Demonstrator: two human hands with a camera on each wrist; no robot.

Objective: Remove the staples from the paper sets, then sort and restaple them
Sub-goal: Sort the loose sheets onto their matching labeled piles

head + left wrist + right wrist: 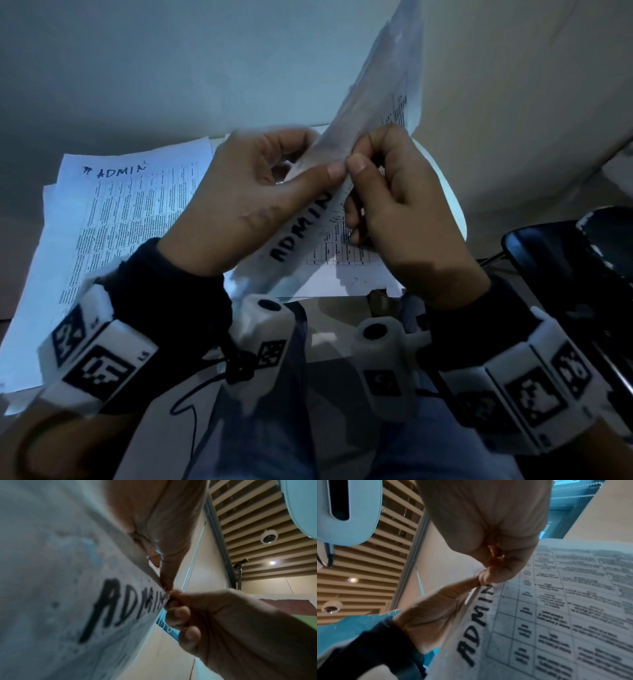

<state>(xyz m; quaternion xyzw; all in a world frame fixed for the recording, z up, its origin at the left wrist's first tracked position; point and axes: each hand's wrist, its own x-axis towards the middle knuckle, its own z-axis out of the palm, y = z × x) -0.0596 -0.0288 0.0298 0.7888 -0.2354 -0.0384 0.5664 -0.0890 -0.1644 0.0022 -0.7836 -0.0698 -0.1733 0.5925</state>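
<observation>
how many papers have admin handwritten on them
2. One paper set is held up, pinched at its corner by the left hand and right hand. The other tops the stack on the left. Sheets underneath may be hidden.

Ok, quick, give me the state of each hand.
Left hand: pinching the corner of the ADMIN paper set.
Right hand: pinching that same corner; a staple cannot be made out.

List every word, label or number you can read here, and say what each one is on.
"ADMIN": handwritten on the held paper set, pinched by the left hand and right hand.
"ADMIN": handwritten on the top sheet of the paper pile.
"LS": left wristband.
Printed text on both: too small.
</observation>
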